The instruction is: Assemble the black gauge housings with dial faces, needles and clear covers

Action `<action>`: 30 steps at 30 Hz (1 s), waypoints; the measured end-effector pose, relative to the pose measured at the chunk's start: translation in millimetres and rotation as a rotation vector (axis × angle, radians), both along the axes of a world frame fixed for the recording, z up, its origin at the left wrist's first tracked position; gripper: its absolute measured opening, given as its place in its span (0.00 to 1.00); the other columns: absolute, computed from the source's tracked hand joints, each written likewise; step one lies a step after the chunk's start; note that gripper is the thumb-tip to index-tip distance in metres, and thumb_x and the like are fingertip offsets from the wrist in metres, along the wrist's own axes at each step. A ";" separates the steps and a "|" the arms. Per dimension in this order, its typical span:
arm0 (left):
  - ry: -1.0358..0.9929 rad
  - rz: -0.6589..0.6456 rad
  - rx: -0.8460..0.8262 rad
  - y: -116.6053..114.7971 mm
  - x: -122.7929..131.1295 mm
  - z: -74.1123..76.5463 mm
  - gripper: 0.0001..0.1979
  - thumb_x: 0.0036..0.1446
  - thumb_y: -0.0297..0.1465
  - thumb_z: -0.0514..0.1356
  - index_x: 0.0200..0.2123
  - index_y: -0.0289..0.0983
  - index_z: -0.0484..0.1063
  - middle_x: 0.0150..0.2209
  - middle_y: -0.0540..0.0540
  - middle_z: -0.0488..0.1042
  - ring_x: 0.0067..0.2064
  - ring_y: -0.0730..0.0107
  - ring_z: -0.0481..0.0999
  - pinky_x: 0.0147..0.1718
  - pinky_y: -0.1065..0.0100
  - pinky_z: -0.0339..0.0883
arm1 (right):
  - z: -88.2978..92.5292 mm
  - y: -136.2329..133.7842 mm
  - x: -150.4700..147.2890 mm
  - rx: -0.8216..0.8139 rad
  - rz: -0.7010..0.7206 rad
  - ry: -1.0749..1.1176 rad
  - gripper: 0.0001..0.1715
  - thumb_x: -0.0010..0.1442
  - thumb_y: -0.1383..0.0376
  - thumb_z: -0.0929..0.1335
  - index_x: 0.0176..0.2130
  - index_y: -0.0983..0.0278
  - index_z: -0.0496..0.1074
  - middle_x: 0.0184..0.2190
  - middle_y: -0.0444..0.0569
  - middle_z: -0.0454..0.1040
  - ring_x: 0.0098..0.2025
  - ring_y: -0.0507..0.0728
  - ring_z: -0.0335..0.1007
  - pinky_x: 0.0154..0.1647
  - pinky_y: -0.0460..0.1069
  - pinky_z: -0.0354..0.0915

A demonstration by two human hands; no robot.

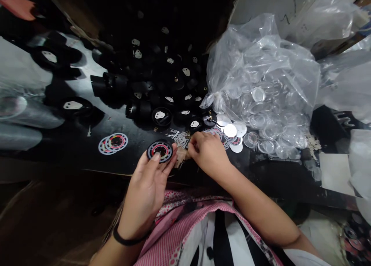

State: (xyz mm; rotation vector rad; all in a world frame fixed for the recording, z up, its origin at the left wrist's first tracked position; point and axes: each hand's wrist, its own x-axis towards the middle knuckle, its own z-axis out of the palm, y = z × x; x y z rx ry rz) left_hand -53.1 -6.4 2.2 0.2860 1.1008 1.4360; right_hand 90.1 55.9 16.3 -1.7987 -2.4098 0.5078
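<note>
My left hand (pixel 149 177) holds a round black gauge (pixel 162 153) with a printed red and white dial, face up, thumb on its face. To its right, my right hand (pixel 210 152) is closed, its fingertips pinched together at the edge of a pile of small white plastic pointers (pixel 179 136). Whatever those fingertips hold, if anything, is too small to make out. Brownish crumpled material (pixel 181 154) lies between the two hands. Left of the gauge, overlapping printed dial discs (pixel 116 142) lie flat on the black table (pixel 72 154).
Many black gauge housings (pixel 160 116) with white plates crowd the back of the table. Loose white discs (pixel 230 130) sit beyond my right hand. A large plastic bag of clear round covers (pixel 261 88) stands at the right, near a pale square card (pixel 336 173).
</note>
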 end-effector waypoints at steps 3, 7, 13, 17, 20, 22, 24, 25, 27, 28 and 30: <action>0.011 0.005 0.046 -0.8 1.9 0.7 0.06 0.60 0.32 0.63 0.40 0.39 0.77 0.45 0.44 0.81 0.52 0.59 0.79 0.56 0.57 0.71 | -0.2 0.6 3.4 0.003 -0.033 0.017 0.10 0.67 0.64 0.62 0.38 0.64 0.71 0.39 0.50 0.78 0.42 0.60 0.72 0.43 0.54 0.56; 0.016 -0.004 0.015 1.2 5.8 0.3 0.06 0.58 0.32 0.65 0.39 0.38 0.77 0.43 0.44 0.81 0.50 0.60 0.80 0.54 0.58 0.72 | 1.4 -1.6 -3.1 0.026 -0.022 -0.039 0.12 0.67 0.61 0.63 0.39 0.65 0.71 0.40 0.52 0.78 0.43 0.62 0.72 0.43 0.55 0.57; 0.010 -0.036 -0.020 -0.9 6.4 -3.7 0.08 0.57 0.32 0.66 0.40 0.38 0.77 0.44 0.44 0.81 0.49 0.60 0.81 0.57 0.55 0.69 | 3.7 -1.1 -5.9 0.015 -0.016 -0.122 0.11 0.66 0.64 0.62 0.41 0.67 0.71 0.40 0.54 0.77 0.43 0.65 0.73 0.41 0.56 0.59; -0.014 -0.044 0.001 -1.3 8.8 -3.9 0.08 0.57 0.33 0.65 0.41 0.40 0.77 0.45 0.45 0.81 0.51 0.59 0.80 0.58 0.53 0.69 | 6.0 0.1 1.2 -0.020 0.001 -0.054 0.10 0.66 0.65 0.62 0.39 0.66 0.72 0.39 0.53 0.78 0.42 0.62 0.73 0.43 0.55 0.59; -0.040 -0.072 0.031 3.0 13.1 -1.4 0.09 0.57 0.34 0.65 0.42 0.41 0.77 0.48 0.45 0.80 0.55 0.57 0.77 0.59 0.53 0.68 | 10.2 -4.1 4.4 -0.017 0.016 0.055 0.09 0.67 0.65 0.63 0.39 0.65 0.72 0.38 0.50 0.78 0.41 0.59 0.72 0.44 0.53 0.59; -0.030 -0.084 0.028 6.4 15.5 0.9 0.09 0.57 0.34 0.65 0.42 0.40 0.78 0.48 0.44 0.80 0.55 0.57 0.76 0.58 0.53 0.68 | 12.9 -8.7 6.7 0.003 0.038 0.109 0.09 0.66 0.62 0.65 0.41 0.64 0.72 0.40 0.50 0.77 0.44 0.60 0.72 0.45 0.54 0.58; -0.017 -0.086 0.015 8.2 16.9 3.2 0.09 0.58 0.35 0.65 0.41 0.41 0.78 0.47 0.45 0.81 0.55 0.57 0.77 0.58 0.53 0.69 | 14.6 -12.8 10.2 0.039 0.062 0.116 0.12 0.66 0.58 0.67 0.43 0.64 0.72 0.43 0.52 0.76 0.47 0.62 0.70 0.47 0.55 0.58; -0.018 -0.090 0.010 8.4 17.1 4.3 0.08 0.58 0.35 0.64 0.41 0.41 0.78 0.47 0.45 0.81 0.54 0.57 0.77 0.57 0.53 0.69 | 15.2 -14.3 12.6 0.061 0.079 0.106 0.13 0.66 0.58 0.67 0.43 0.64 0.72 0.44 0.52 0.76 0.48 0.63 0.69 0.49 0.56 0.57; -0.039 -0.110 0.000 7.4 17.0 6.6 0.08 0.60 0.35 0.63 0.41 0.41 0.78 0.46 0.45 0.81 0.54 0.58 0.78 0.58 0.54 0.69 | 16.1 -16.3 17.9 0.102 0.105 0.078 0.12 0.67 0.58 0.66 0.41 0.64 0.73 0.43 0.53 0.75 0.48 0.63 0.68 0.50 0.56 0.57; -0.055 -0.121 -0.001 6.8 16.8 7.9 0.08 0.60 0.35 0.63 0.41 0.41 0.78 0.46 0.46 0.82 0.54 0.59 0.78 0.58 0.54 0.68 | 16.7 -16.9 20.8 0.117 0.108 0.077 0.12 0.68 0.59 0.65 0.40 0.64 0.73 0.41 0.52 0.75 0.47 0.62 0.68 0.49 0.56 0.56; -0.077 -0.148 0.006 6.0 16.3 10.2 0.08 0.61 0.36 0.62 0.41 0.42 0.78 0.46 0.46 0.82 0.54 0.59 0.78 0.59 0.54 0.67 | 18.6 -18.2 26.1 0.129 0.096 0.123 0.11 0.68 0.60 0.64 0.37 0.63 0.73 0.38 0.51 0.75 0.44 0.61 0.67 0.47 0.55 0.56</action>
